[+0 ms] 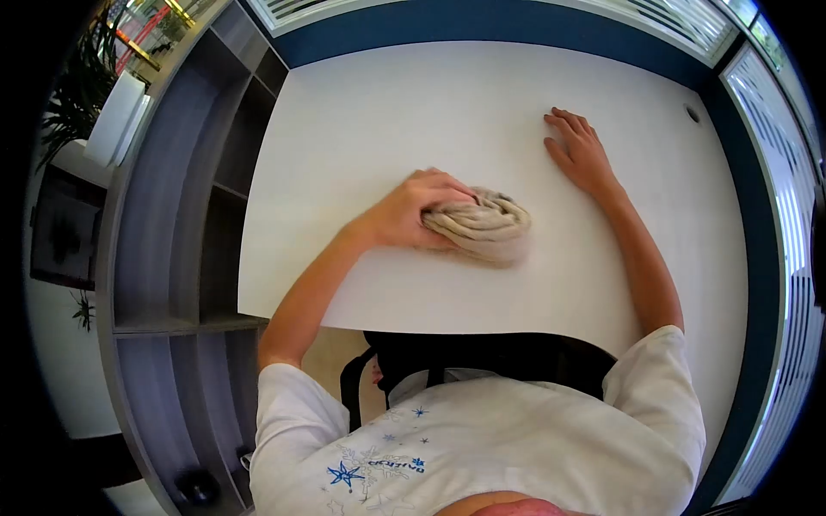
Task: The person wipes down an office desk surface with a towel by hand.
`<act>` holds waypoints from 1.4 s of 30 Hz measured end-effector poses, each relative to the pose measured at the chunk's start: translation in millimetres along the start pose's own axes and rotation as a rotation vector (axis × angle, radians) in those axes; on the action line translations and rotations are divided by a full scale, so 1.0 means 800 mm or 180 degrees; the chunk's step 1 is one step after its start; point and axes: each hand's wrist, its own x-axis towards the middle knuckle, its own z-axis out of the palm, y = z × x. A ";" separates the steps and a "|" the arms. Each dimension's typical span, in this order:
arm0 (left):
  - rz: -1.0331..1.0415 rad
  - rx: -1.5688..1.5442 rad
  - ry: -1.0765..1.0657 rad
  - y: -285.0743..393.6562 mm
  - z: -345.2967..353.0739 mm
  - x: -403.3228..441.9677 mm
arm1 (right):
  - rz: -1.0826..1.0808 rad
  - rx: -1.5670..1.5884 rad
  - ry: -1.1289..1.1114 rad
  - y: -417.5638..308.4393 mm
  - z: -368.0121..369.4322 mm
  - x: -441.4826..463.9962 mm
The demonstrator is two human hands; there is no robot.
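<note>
My left hand (428, 207) is wrapped around one side of a bundled beige cloth (489, 225). The cloth is bunched into a thick, rounded wad with twisted folds on top, and its lower right edge looks slightly blurred. It rests on or just over the white table (361, 112); I cannot tell which. Part of it is hidden under my fingers and palm. Farther right and away from my body, my right hand (581, 155) lies palm down on the tabletop, fingers stretched out and thumb apart, holding nothing.
Grey shelving (163, 189) stands along the table's left side, with a white planter (116, 120) on top. A dark blue border (482, 33) runs behind the table and along its right. A black item with a strap (499, 351) sits between my body and the table edge.
</note>
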 end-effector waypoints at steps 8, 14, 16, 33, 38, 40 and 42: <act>-0.2332 0.2842 0.2331 -0.163 -0.146 -0.123 | -0.0029 -0.0075 -0.0088 -0.002 0.011 0.003; -0.2401 0.1759 0.1924 -0.104 -0.096 -0.077 | 0.0060 -0.0054 -0.0100 0.001 0.003 0.001; -0.1080 0.1078 0.1589 -0.065 -0.028 -0.040 | -0.0023 0.0023 -0.0050 -0.005 -0.008 -0.004; -0.2677 0.3105 0.1782 -0.097 -0.095 -0.058 | -0.0004 0.0057 -0.0111 -0.013 -0.019 -0.006; -0.2647 0.3167 0.2321 -0.129 -0.108 -0.103 | -0.0029 0.0083 -0.0104 -0.013 -0.019 -0.008; -0.2431 0.2779 0.2147 -0.107 -0.095 -0.083 | -0.0023 0.0054 -0.0106 -0.011 -0.020 -0.003; -0.1923 0.2296 0.1902 -0.063 -0.056 -0.050 | 0.0019 0.0038 -0.0098 -0.009 -0.017 -0.004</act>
